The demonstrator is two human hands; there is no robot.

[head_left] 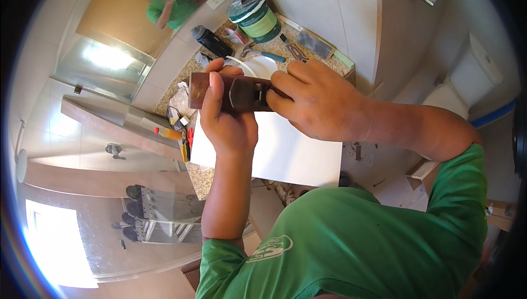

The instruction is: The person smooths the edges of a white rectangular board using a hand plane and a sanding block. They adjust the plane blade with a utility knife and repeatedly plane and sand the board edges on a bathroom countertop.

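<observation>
Up in front of me, over the counter, I hold what looks like a small hand plane, with a rusty brown end and a dark body with a slot. My left hand is wrapped round it from below, thumb across the near side and fingertips showing at the far side. At its right end, the bent fingers of my right hand press on the dark part by the slot; their tips are partly hidden. Below both hands lies a white panel, covering much of the counter. Part of a white basin shows behind the plane.
On the granite counter stand a green bucket and a black bottle, near a hammer, a scraper and a grey rectangular tool. An orange bottle lies left. A toilet stands right, a mirror hangs left.
</observation>
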